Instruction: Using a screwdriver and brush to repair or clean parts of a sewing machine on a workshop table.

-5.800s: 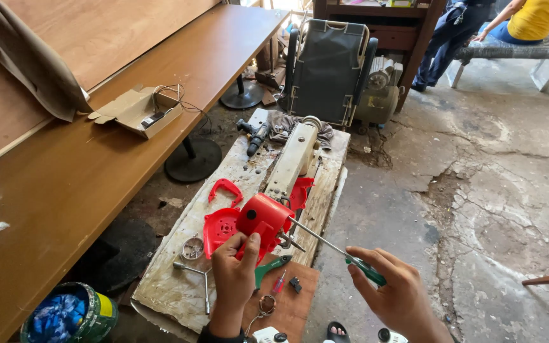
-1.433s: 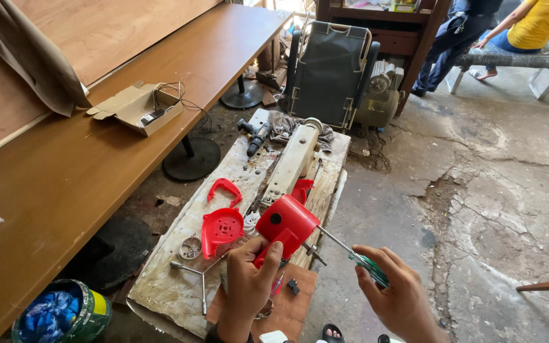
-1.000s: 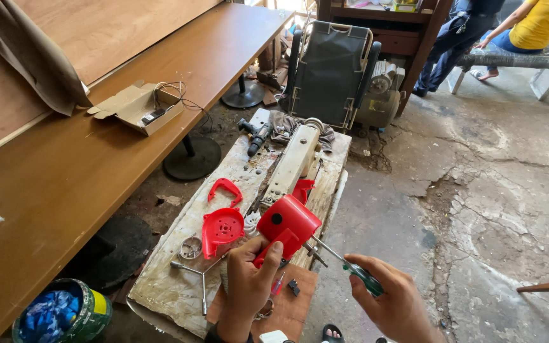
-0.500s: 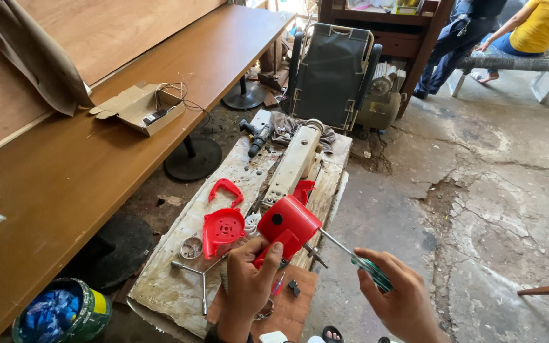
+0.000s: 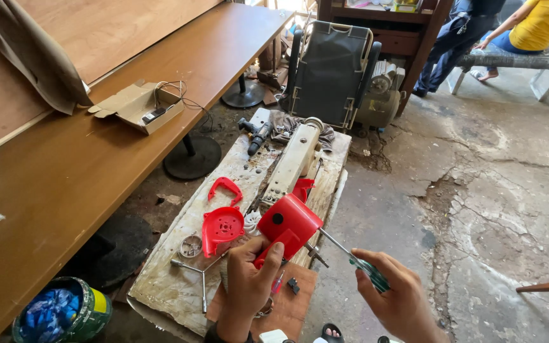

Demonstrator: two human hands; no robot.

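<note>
My left hand (image 5: 249, 286) grips a red plastic housing (image 5: 289, 223) and holds it up over a low work board (image 5: 179, 279). My right hand (image 5: 401, 298) holds a green-handled screwdriver (image 5: 351, 257), its metal shaft pointing at the right side of the housing. Below the housing, on the board, lie a round red cover (image 5: 222, 227), a curved red handle piece (image 5: 225, 188), a cream machine body (image 5: 295, 162) and a small metal ring (image 5: 190, 245).
A long wooden bench (image 5: 96, 171) runs along the left with an open cardboard box (image 5: 138, 105) on it. A green bucket (image 5: 65, 314) stands at lower left. A grey folded frame (image 5: 332, 73) and motor stand behind the board. Seated people are at the top right on cracked concrete.
Since several seconds ago the housing has been turned and lifted to the right in my left hand. My right hand keeps the screwdriver at its side, shifting slightly.
</note>
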